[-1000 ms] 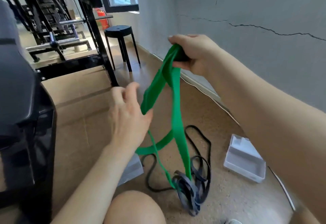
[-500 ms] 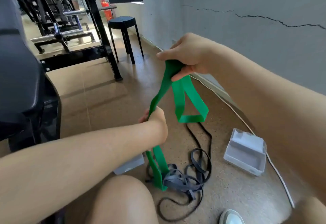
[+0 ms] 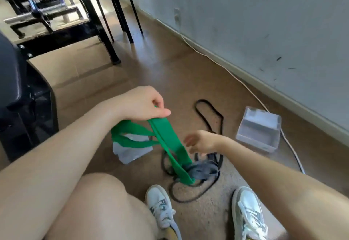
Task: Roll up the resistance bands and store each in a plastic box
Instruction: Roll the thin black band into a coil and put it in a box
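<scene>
My left hand (image 3: 143, 103) pinches the top of a wide green resistance band (image 3: 168, 141), which hangs in loops down to the floor. My right hand (image 3: 200, 142) hovers just right of the band, blurred, fingers spread and holding nothing. A grey band (image 3: 204, 170) and a thin black band (image 3: 209, 115) lie tangled on the floor under the green one. An open clear plastic box (image 3: 258, 132) sits on the floor to the right. Another clear box (image 3: 130, 152) lies behind the green loops.
My bare knee (image 3: 105, 202) and two white sneakers (image 3: 162, 211) fill the bottom. A black stool (image 3: 117, 5) and a black weight rack (image 3: 56, 13) stand at the back left. A white cable (image 3: 236, 77) runs along the grey wall's base.
My right hand let go of the green band and dropped low beside it. My left hand now holds the band's top, lower than before. The view tilted down to my feet.
</scene>
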A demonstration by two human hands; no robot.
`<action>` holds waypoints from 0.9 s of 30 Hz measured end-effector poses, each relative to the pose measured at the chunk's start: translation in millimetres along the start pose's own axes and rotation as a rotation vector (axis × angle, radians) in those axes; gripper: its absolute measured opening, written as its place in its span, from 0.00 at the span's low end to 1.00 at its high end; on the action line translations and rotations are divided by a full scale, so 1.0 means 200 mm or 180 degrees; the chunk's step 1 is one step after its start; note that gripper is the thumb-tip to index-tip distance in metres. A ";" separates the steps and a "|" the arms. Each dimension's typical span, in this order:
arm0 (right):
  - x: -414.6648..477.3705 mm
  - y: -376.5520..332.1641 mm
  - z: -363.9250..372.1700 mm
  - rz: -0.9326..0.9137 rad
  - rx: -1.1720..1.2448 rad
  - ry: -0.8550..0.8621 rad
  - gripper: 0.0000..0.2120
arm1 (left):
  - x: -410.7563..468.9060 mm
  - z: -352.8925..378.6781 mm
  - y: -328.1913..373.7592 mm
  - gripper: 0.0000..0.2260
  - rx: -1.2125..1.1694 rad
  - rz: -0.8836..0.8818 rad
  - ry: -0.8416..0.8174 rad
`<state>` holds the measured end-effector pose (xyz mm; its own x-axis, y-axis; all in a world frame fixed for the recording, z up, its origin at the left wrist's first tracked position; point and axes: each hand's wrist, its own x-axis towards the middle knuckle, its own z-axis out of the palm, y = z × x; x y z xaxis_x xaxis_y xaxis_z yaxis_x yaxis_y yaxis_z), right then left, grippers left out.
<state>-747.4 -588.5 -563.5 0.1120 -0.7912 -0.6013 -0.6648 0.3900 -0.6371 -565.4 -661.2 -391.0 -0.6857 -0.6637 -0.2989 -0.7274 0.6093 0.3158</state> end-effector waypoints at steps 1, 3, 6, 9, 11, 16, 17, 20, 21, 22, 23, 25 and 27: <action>0.04 0.06 0.09 -0.0042 -0.0201 -0.0243 0.23 | -0.02 0.01 0.00 0.15 -0.0177 -0.0041 0.0164; 0.08 0.13 0.23 -0.0109 -0.0296 -0.0357 0.31 | -0.06 0.01 0.00 0.14 -0.0452 -0.0164 0.0275; 0.12 0.17 0.37 -0.0317 -0.0459 -0.0124 0.41 | -0.10 0.00 -0.03 0.10 -0.0791 -0.0285 0.0459; 0.15 0.16 0.48 -0.0478 -0.0912 0.0443 0.43 | -0.14 0.00 -0.05 0.09 -0.1464 -0.0349 0.0805; 0.17 0.14 0.51 -0.0529 -0.1153 0.0859 0.44 | -0.17 -0.01 -0.06 0.10 -0.1972 -0.0304 0.0727; 0.26 0.14 0.46 -0.0393 -0.1886 0.1441 0.28 | -0.25 -0.05 -0.10 0.03 -0.2750 0.0038 0.0584; 0.26 0.14 0.43 -0.0323 -0.1960 0.1437 0.23 | -0.26 -0.06 -0.12 0.03 -0.2726 -0.0003 0.0648; 0.22 0.07 0.24 -0.0074 -0.2059 0.1143 0.17 | -0.26 -0.07 -0.21 0.08 -0.2062 -0.0385 0.0630; 0.20 0.04 0.16 0.0021 -0.2102 0.1016 0.15 | -0.26 -0.06 -0.24 0.10 -0.1745 -0.0566 0.0526; 0.17 -0.01 0.06 0.0101 -0.2163 0.0878 0.12 | -0.25 -0.05 -0.27 0.11 -0.1442 -0.0766 0.0432; 0.14 -0.06 -0.03 0.0160 -0.2221 0.0747 0.10 | -0.24 -0.04 -0.30 0.11 -0.1166 -0.0962 0.0358; 0.07 -0.19 -0.21 0.0226 -0.2268 0.0619 0.09 | -0.22 -0.01 -0.36 0.12 -0.0828 -0.1275 0.0266; -0.03 -0.33 -0.38 0.0089 -0.2221 0.0847 0.08 | -0.19 0.02 -0.40 0.13 -0.0688 -0.1472 0.0238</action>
<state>-760.3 -646.0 -481.0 -0.0353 -0.9071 -0.4194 -0.9890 0.0921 -0.1159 -480.0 -682.8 -408.8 -0.2841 -0.8765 -0.3886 -0.9263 0.1463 0.3472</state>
